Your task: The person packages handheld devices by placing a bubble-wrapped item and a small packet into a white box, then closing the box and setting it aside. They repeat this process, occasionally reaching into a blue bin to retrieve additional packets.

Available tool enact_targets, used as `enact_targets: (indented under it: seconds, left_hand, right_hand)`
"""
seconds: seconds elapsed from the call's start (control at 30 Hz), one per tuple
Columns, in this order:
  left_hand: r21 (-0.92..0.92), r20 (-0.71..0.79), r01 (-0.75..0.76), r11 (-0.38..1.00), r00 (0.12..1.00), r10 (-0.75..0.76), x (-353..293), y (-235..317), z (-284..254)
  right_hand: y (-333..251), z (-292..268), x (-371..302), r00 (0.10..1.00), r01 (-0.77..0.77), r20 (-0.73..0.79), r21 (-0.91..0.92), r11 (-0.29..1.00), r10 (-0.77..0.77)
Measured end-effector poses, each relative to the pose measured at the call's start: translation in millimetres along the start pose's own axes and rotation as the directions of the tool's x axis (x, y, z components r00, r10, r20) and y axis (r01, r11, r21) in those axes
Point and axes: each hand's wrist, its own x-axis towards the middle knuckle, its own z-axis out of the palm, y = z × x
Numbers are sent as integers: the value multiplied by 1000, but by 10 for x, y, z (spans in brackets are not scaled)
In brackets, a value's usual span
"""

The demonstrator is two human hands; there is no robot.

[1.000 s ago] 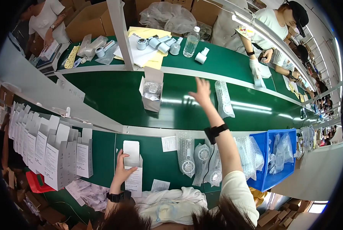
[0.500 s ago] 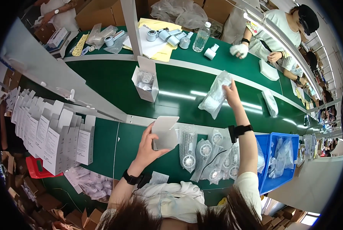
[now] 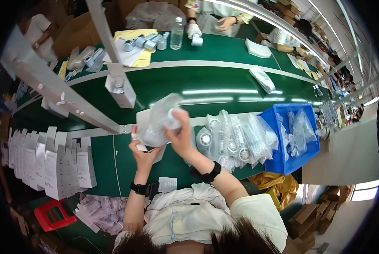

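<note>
My right hand (image 3: 180,136) grips a clear plastic bag (image 3: 159,120) with a round part inside, held up in front of me over the green bench. My left hand (image 3: 142,149) holds a flat white carton (image 3: 143,119) right beneath and behind that bag, so bag and carton touch. Both wrists wear black bands. A pile of more clear bagged parts (image 3: 236,139) lies just right of my right hand.
A blue bin (image 3: 292,158) with bagged parts stands at the right. Several upright white cartons (image 3: 45,158) line the left. An open white box (image 3: 120,89) rides the green conveyor (image 3: 215,82). Other people work across the belt, near a bottle (image 3: 177,34) and tape rolls.
My right hand has drawn back from the conveyor with a clear bag and brought it to the carton in my left hand. The view has shifted to the right.
</note>
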Motion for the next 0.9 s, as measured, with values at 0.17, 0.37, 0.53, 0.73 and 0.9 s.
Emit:
enact_targets:
  seconds: [0.17, 0.37, 0.53, 0.73, 0.9]
  left_hand:
    - [114, -194, 51, 992, 981, -28, -141, -75, -282]
    - [206, -194, 52, 977, 981, -11, -360, 5, -205]
    - [369, -20, -55, 928, 998, 67, -498, 198, 57]
    - [272, -65, -152, 950, 982, 176, -604, -1, -299]
    - [362, -120, 11, 932, 992, 34, -707, -32, -585]
  right_hand:
    - [-284, 33, -29, 938, 237, 268, -38, 971, -218]
    - [-620, -61, 1, 916, -23, 391, -164, 986, 86]
    - [-358, -81, -270, 909, 103, 407, -433, 896, 92]
    - [-138, -1464, -39, 953, 92, 303, -372, 923, 27]
    - [726, -4252, 86, 955, -178, -101, -947, 266, 278]
